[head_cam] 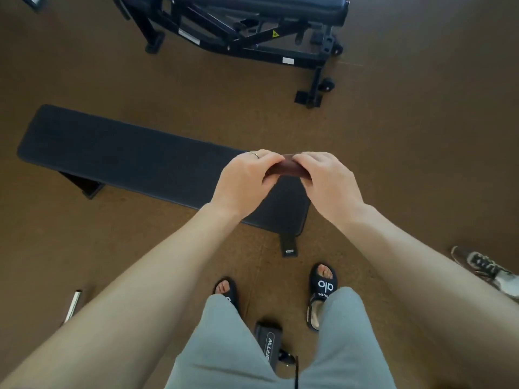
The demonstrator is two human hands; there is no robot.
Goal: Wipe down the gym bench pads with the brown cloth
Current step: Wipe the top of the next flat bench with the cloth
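Note:
A long flat bench with a black pad (pixel 126 155) lies across the brown floor in front of me. Above its right end I hold a small bunched brown cloth (pixel 288 167) between both hands. My left hand (pixel 244 181) pinches its left end and my right hand (pixel 327 182) pinches its right end. The cloth is lifted off the pad, and most of it is hidden by my fingers. A second, adjustable bench with a dark pad (pixel 280 8) and a black steel frame stands at the top of the view.
My feet in black slides (pixel 323 287) stand just in front of the flat bench's foot (pixel 288 244). A black pouch (pixel 268 341) lies between my feet. A sneaker (pixel 488 269) sits at the right edge, a metal bar (pixel 73 304) at the lower left.

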